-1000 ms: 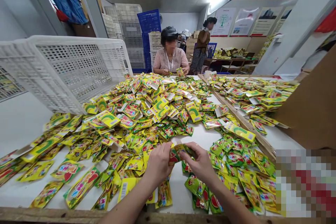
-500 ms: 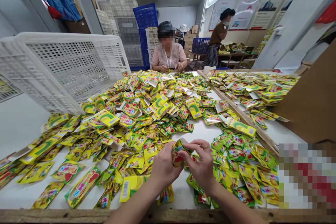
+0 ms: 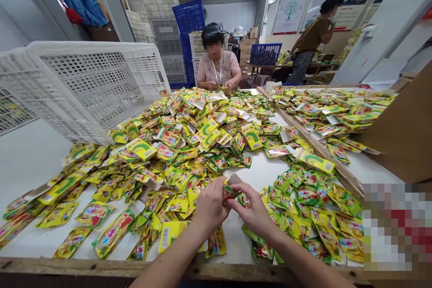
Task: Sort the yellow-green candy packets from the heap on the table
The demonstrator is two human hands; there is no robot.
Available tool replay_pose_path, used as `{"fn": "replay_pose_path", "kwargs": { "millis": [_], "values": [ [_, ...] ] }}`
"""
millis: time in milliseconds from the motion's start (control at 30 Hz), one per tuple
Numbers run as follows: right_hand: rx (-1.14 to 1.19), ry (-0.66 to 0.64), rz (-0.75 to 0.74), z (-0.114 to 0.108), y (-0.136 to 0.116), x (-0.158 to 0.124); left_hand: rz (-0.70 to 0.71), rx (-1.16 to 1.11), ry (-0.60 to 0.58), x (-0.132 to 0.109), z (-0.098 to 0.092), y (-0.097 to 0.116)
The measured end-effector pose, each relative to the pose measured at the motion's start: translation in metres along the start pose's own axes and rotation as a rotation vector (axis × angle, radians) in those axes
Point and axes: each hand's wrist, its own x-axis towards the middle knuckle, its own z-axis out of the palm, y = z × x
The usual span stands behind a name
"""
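Observation:
In front of me, over the table, my left hand (image 3: 212,204) is wrapped round a small yellow, green and red printed carton (image 3: 228,192). A pale flap stands up at the carton's top end. My right hand (image 3: 252,209) meets it from the right, thumb and fingertips pinched at the carton's edge. Whether a sachet is also between those fingers is hidden. Green sachets (image 3: 299,195) lie loose to the right of my hands, yellow sachets (image 3: 177,202) to the left. A barcoded yellow carton (image 3: 170,235) rests by my left forearm.
A large heap of open cartons (image 3: 205,132) rises beyond my hands. At left a white plastic crate (image 3: 91,85) lies tipped on its side. A wooden divider (image 3: 303,137) runs along the right, near a brown cardboard box (image 3: 401,130). One person (image 3: 219,69) sits opposite; another (image 3: 308,40) stands behind.
My hands have drawn closer together at the carton, the right fingertips now against its edge. The standing person has moved to the right. The view has shifted slightly.

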Motion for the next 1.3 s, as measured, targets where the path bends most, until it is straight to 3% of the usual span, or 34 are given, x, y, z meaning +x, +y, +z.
{"fn": "replay_pose_path", "kwargs": {
  "millis": [100,200,433,500,567,667,733,833,867,900,1000,1033,1067,1133,1267,1300],
  "values": [
    [0.111,-0.033,-0.041,-0.002,0.001,-0.001,-0.004,-0.018,0.025,0.001,0.000,0.000],
    [0.133,-0.051,0.041,-0.003,-0.003,-0.001,0.018,0.006,0.004,-0.001,0.001,0.000],
    [-0.131,-0.104,-0.040,0.001,-0.010,0.000,0.099,0.004,-0.021,0.000,0.001,0.004],
    [-0.005,-0.041,0.006,-0.002,-0.009,0.003,0.110,-0.084,0.016,0.003,-0.007,0.003],
    [0.211,0.050,0.092,-0.006,-0.006,0.007,0.028,-0.240,0.060,0.005,-0.014,0.000],
    [0.458,0.071,0.190,-0.010,-0.003,0.012,-0.151,-0.595,-0.012,0.006,-0.018,-0.003],
    [0.475,0.093,0.171,-0.010,-0.002,0.013,-0.206,-0.773,-0.052,0.006,-0.016,-0.002],
    [0.382,0.282,0.123,-0.012,0.000,0.011,-0.222,-0.849,0.040,0.004,-0.012,0.002],
    [0.363,0.285,0.160,-0.013,0.001,0.010,-0.213,-0.835,0.059,0.003,-0.011,0.003],
    [0.362,0.220,0.229,-0.016,0.002,0.009,-0.198,-0.803,0.055,0.002,-0.011,0.003],
    [0.381,-0.163,0.457,-0.035,0.007,0.015,-0.140,-0.695,-0.055,-0.001,-0.015,0.002],
    [0.357,-0.232,0.499,-0.048,0.008,0.021,-0.127,-0.684,-0.070,-0.001,-0.017,0.000],
    [0.320,-0.221,0.511,-0.064,0.008,0.031,-0.124,-0.683,-0.044,-0.001,-0.020,-0.003],
    [0.232,0.029,0.468,-0.109,0.006,0.057,-0.151,-0.697,0.118,0.002,-0.027,-0.009],
    [0.066,0.998,0.206,-0.202,-0.006,0.114,-0.259,-0.726,0.472,0.009,-0.042,-0.022],
    [-0.010,1.107,0.154,-0.212,-0.008,0.122,-0.279,-0.736,0.524,0.010,-0.044,-0.025]
  ]
}}
